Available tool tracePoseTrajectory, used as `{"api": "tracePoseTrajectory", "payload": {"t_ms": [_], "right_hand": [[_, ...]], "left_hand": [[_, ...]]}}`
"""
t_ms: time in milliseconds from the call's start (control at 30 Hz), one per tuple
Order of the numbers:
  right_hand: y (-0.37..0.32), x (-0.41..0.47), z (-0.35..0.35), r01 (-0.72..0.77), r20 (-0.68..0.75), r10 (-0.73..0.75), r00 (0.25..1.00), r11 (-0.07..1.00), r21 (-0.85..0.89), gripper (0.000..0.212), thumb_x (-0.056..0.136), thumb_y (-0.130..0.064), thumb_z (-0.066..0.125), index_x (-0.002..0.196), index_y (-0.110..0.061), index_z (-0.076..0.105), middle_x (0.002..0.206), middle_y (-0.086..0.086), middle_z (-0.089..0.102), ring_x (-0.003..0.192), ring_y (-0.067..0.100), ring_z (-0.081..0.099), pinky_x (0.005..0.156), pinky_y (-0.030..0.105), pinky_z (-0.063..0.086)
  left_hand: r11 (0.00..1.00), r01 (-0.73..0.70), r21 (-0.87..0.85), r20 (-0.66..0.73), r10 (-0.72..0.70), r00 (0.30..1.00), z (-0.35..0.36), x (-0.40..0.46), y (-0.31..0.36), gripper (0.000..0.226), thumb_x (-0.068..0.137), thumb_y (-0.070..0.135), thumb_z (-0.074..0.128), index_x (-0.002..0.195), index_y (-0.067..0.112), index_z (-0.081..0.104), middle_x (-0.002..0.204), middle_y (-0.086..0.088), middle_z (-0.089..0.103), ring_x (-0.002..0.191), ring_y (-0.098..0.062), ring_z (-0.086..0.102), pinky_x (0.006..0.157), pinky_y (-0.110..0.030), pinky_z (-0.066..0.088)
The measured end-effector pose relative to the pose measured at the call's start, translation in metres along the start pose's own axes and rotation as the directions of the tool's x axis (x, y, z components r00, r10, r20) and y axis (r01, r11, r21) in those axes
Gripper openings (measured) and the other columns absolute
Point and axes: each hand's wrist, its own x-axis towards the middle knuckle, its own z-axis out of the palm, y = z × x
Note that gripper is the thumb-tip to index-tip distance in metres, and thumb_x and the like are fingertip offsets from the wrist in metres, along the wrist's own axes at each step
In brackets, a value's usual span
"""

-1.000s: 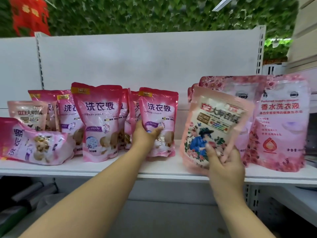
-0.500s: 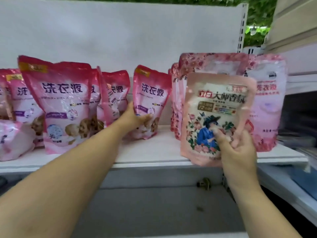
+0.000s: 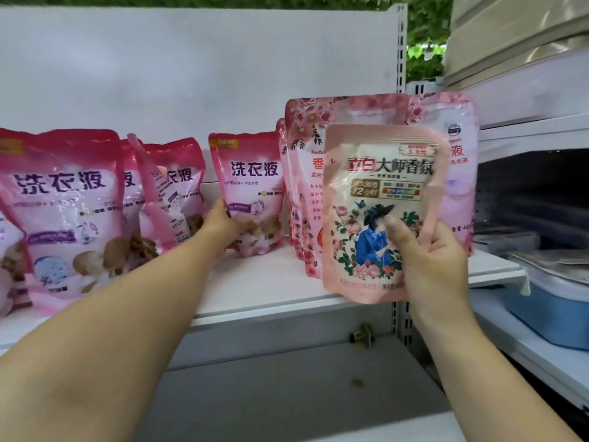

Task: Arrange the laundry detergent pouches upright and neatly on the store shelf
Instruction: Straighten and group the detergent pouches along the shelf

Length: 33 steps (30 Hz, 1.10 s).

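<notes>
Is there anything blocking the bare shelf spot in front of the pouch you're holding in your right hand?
Nothing visible. The right hand holds the light pink pouch above the shelf front edge; the board between the left hand's pouch and the tall rose pouches shows bare.

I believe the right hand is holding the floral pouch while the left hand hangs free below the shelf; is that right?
Not quite: the head view shows the left hand gripping the lower part of a pink pouch standing on the shelf. The right hand does hold the floral pouch.
</notes>
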Motion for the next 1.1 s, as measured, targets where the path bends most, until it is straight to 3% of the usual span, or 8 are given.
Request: {"api": "tracePoseTrajectory", "payload": {"t_ms": [100,200,400,567,633,767,1000,1100], "right_hand": [[0.001,0.002,0.005,-0.009,0.026,0.01,1.0,1.0,-0.03,0.032,0.067,-0.036,0.066,0.095,-0.021,0.063,0.092,-0.007,0.073,0.087,0.009,0.069,0.069,0.027,0.058],[0.007,0.005,0.006,-0.027,-0.003,0.027,1.0,0.999,-0.029,0.036,0.066,-0.037,0.067,0.097,-0.019,0.063,0.092,-0.007,0.073,0.086,0.01,0.07,0.069,0.029,0.059],[0.011,0.008,0.007,-0.048,0.023,0.048,0.999,0.999,-0.012,0.034,0.066,-0.034,0.066,0.096,-0.018,0.063,0.093,-0.006,0.073,0.087,0.011,0.07,0.069,0.029,0.058],[0.012,0.009,0.006,-0.044,0.043,0.044,0.998,0.999,0.007,0.031,0.068,-0.031,0.065,0.097,-0.019,0.062,0.094,-0.005,0.073,0.088,0.013,0.07,0.068,0.027,0.058],[0.013,0.009,0.005,-0.038,0.048,0.037,0.998,0.999,0.018,0.032,0.068,-0.03,0.065,0.098,-0.019,0.062,0.095,-0.006,0.073,0.089,0.012,0.07,0.069,0.026,0.057],[0.015,0.009,0.005,-0.027,0.042,0.027,0.999,1.0,0.001,0.034,0.067,-0.033,0.065,0.098,-0.019,0.061,0.094,-0.006,0.073,0.09,0.012,0.07,0.069,0.026,0.057],[0.015,0.007,0.004,-0.006,0.051,0.008,0.999,0.999,-0.049,0.033,0.067,-0.037,0.064,0.095,-0.022,0.061,0.091,-0.009,0.073,0.088,0.009,0.069,0.068,0.025,0.057],[0.012,0.007,0.005,-0.024,0.078,0.028,0.997,0.998,-0.055,0.032,0.068,-0.037,0.064,0.096,-0.023,0.061,0.092,-0.008,0.073,0.089,0.008,0.069,0.068,0.024,0.057]], "left_hand": [[0.997,-0.023,-0.074,0.018,0.024,1.0,0.003,0.011,-0.002,0.047,0.071,-0.008,0.072,0.107,0.012,0.05,0.114,-0.02,0.063,0.099,-0.031,0.062,0.09,-0.048,0.05],[0.999,-0.026,-0.037,-0.031,0.025,0.999,0.004,0.026,-0.01,0.053,0.069,-0.007,0.074,0.114,0.01,0.051,0.115,-0.017,0.063,0.103,-0.031,0.061,0.094,-0.047,0.048],[1.0,-0.018,0.004,-0.111,0.019,0.994,0.002,0.05,-0.019,0.072,0.074,0.0,0.073,0.131,0.004,0.029,0.127,-0.016,0.052,0.114,-0.03,0.052,0.095,-0.037,0.044],[0.998,-0.048,0.05,-0.11,0.054,0.992,0.002,0.062,-0.025,0.058,0.074,0.0,0.073,0.117,0.01,0.035,0.125,-0.017,0.054,0.109,-0.027,0.054,0.092,-0.037,0.046],[0.996,-0.042,0.075,-0.1,0.049,0.994,0.003,0.062,-0.025,0.063,0.074,0.002,0.073,0.124,0.009,0.035,0.128,-0.016,0.052,0.113,-0.027,0.052,0.093,-0.033,0.042],[0.995,0.052,0.088,-0.111,-0.042,0.993,0.003,0.063,-0.026,0.089,0.076,0.018,0.075,0.143,0.013,0.015,0.141,-0.011,0.039,0.127,-0.029,0.038,0.105,-0.036,0.032],[0.985,0.044,0.168,-0.165,-0.016,0.986,0.015,0.054,-0.018,0.08,0.087,0.022,0.063,0.145,0.011,0.01,0.149,-0.011,0.025,0.135,-0.025,0.027,0.106,-0.03,0.024],[0.993,0.093,0.079,-0.255,-0.07,0.964,0.014,0.043,-0.008,0.084,0.091,0.032,0.057,0.149,0.014,0.0,0.151,-0.014,0.024,0.135,-0.033,0.031,0.109,-0.04,0.03]]}}
